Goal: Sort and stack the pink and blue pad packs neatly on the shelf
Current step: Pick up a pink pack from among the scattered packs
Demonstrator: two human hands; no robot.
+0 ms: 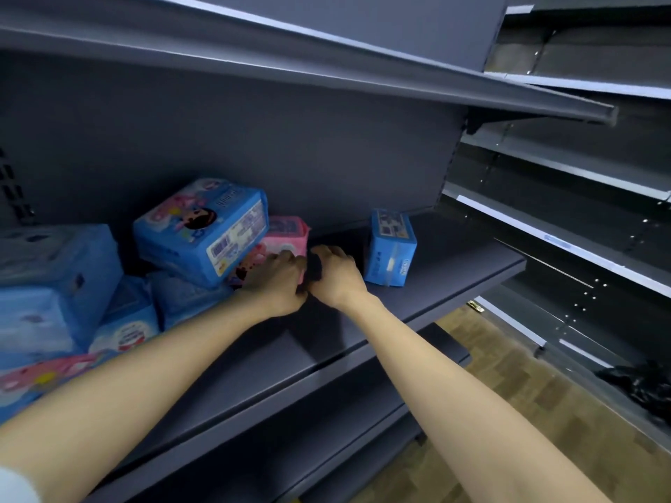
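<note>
Crowding the left end of the grey shelf (454, 263), a heap of blue packs (54, 285) lies jumbled, with a pink-printed pack (43, 375) at its front edge. Next, a tilted blue pack (203, 230) leans on the pink pack (287, 234), hemming it in from the left. The left hand (276, 281) has its grip curled round that pink pack's near end. The right hand (336, 275) curls just beside it, and I cannot tell whether its grip holds anything. Rightward, bare shelf surrounds one upright blue pack (390, 248). Print on the packs is too blurred to read.

Left hand (279, 281) and right hand (336, 275) curled; touching
</note>
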